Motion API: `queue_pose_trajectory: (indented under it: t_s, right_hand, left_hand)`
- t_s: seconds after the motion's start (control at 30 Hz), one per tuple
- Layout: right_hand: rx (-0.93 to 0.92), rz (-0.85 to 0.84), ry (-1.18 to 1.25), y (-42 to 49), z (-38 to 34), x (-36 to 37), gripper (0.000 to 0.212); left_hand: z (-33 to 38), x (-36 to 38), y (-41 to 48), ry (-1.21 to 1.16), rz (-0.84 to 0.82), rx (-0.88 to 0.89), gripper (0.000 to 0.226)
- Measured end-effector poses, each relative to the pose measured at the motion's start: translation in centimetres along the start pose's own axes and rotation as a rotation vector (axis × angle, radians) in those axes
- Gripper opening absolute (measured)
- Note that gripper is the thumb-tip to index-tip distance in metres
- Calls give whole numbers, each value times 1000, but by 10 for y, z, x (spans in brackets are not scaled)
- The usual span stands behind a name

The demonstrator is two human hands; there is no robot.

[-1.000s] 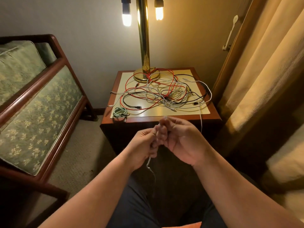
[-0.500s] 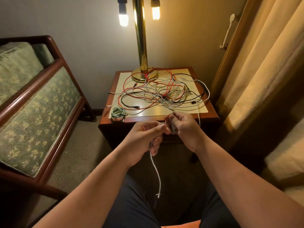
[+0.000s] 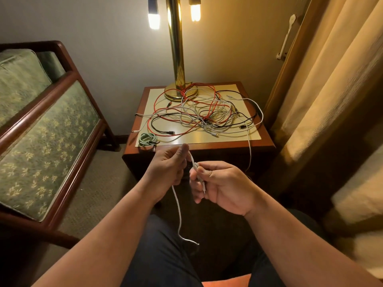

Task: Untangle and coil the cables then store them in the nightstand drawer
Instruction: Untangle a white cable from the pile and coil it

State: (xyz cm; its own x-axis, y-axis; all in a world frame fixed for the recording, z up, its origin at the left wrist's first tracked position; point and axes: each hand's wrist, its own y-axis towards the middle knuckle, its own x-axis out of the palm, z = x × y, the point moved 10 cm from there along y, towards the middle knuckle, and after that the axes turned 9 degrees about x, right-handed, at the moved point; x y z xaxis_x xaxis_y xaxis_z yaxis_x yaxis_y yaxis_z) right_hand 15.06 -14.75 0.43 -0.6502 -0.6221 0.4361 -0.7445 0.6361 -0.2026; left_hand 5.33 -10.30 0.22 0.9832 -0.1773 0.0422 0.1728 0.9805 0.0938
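Note:
A tangle of red, black, white and grey cables (image 3: pixel 204 112) covers the top of the wooden nightstand (image 3: pixel 267 145). A small coiled green cable (image 3: pixel 147 139) lies at its front left corner. In front of the nightstand my left hand (image 3: pixel 167 168) pinches a white cable (image 3: pixel 179 214) whose free end hangs down over my lap. My right hand (image 3: pixel 220 184) grips the same cable close by, with a plug end showing under its fingers. Another white strand (image 3: pixel 249 150) drops from the tangle over the front edge. No drawer front can be made out in the dark.
A brass lamp (image 3: pixel 178 59) with two lit bulbs stands at the back of the nightstand. A green upholstered wooden bench (image 3: pixel 47 129) is on the left, heavy curtains (image 3: pixel 327 79) on the right. Carpet lies between the bench and the nightstand.
My hands have drawn slightly apart and lower. More of the white cable now hangs below my left hand, its end reaching down to my lap.

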Motion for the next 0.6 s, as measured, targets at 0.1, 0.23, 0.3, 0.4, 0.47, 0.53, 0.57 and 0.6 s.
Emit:
queue_pose_trajectory:
  t_s: [0.1, 0.23, 0.3, 0.4, 0.47, 0.53, 0.57, 0.6]
  right_hand:
    - [-71, 15, 92, -2, -17, 4, 24]
    - [-184, 194, 229, 0, -46, -18, 30]
    - [-216, 319, 255, 2, -56, -38, 31]
    - [-222, 463, 181, 4, -63, -61, 29]
    - [-206, 524, 77, 7, -62, -70, 26]
    - [-191, 582, -106, 8, -58, -75, 26]
    - [-186, 604, -211, 8, -55, -76, 26]
    - [-176, 618, -299, 7, -53, -76, 27]
  left_hand:
    - [-18, 14, -5, -35, -57, -74, 29]
    - [-31, 39, -13, -37, -138, -174, 43]
    - [-31, 47, -16, 17, -180, -168, 44]
    - [-26, 54, -18, 143, -210, -141, 43]
    - [-16, 56, -18, 161, -222, -106, 41]
    - [-2, 55, -17, 155, -232, -63, 38]
    - [4, 53, -16, 155, -230, -42, 35]
    - [10, 51, -16, 161, -224, -22, 32]
